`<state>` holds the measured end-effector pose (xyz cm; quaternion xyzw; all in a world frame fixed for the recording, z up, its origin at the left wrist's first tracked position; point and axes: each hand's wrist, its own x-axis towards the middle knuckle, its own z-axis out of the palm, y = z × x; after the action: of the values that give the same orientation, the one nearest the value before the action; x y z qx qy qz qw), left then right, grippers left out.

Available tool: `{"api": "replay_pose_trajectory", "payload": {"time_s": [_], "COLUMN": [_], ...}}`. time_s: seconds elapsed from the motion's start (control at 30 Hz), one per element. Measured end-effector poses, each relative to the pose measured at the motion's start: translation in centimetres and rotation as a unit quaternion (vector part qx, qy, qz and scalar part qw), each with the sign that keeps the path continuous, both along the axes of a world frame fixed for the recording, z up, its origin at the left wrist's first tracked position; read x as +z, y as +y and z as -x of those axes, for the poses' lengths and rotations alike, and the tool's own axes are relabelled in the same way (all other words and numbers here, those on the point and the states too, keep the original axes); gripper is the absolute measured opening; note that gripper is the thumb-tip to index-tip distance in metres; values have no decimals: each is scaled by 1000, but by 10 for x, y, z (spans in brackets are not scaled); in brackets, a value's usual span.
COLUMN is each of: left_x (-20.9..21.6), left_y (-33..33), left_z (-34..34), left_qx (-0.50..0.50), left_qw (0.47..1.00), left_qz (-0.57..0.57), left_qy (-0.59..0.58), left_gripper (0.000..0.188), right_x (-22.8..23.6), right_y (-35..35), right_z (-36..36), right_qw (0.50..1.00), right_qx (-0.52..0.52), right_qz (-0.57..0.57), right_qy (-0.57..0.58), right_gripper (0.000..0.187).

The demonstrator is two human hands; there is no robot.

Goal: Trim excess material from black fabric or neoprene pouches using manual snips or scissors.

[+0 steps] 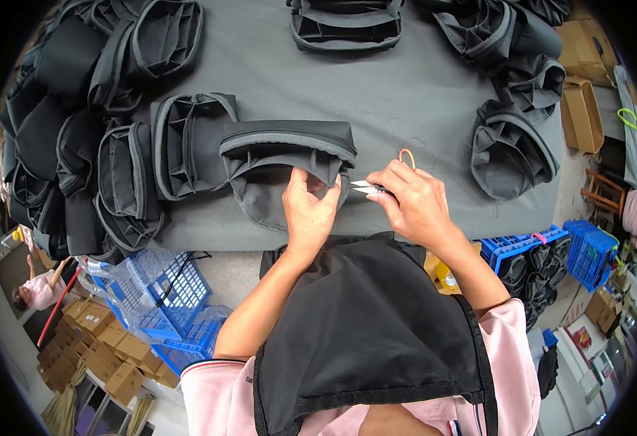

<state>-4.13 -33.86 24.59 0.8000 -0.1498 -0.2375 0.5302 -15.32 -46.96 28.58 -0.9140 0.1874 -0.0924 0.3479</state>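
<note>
A dark grey zippered pouch [289, 138] lies at the near edge of the table, its top open and inner dividers showing. My left hand [310, 207] grips the pouch's right side, with thumb and fingers pinching the fabric near the zipper's end. In my right hand [414, 200] is a pair of small scissors [364, 187] with orange handle loops. The blades point left and reach the pouch's right edge, close to my left fingertips. Whether they touch a thread there is too small to tell.
Similar pouches [126, 167] pile up along the table's left side. More pouches [515, 149] lie at the right, and one pouch [345, 25] sits at the far edge. Blue crates [166, 291] stand below left, near cardboard boxes [107, 349]. Another person [42, 291] is at far left.
</note>
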Motion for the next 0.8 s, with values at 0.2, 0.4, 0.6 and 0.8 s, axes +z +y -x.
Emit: {"api": "replay_pose_trajectory", "payload": {"time_s": [0.2,0.4,0.6,0.8], "left_x": [-2,-9,-6,3], "left_y": [0,3,4,2], "left_z": [1,1,1,-2], "left_qx": [-5,-9,-11,-6], "left_qw": [1000,1000,1000,999], "left_qz": [15,18,21,11], "left_qy": [20,7,10,37], "left_gripper": [24,25,24,24], "right_x": [9,13,10,-2], "right_y": [-8,-18,-22,-25], "right_z": [-7,-14,-18,-16], "right_qw": [996,992,988,992], "right_qx": [40,81,107,121], "right_qz": [38,2,-12,-22], "right_qy": [73,101,110,34], "right_gripper": [16,17,17,17]}}
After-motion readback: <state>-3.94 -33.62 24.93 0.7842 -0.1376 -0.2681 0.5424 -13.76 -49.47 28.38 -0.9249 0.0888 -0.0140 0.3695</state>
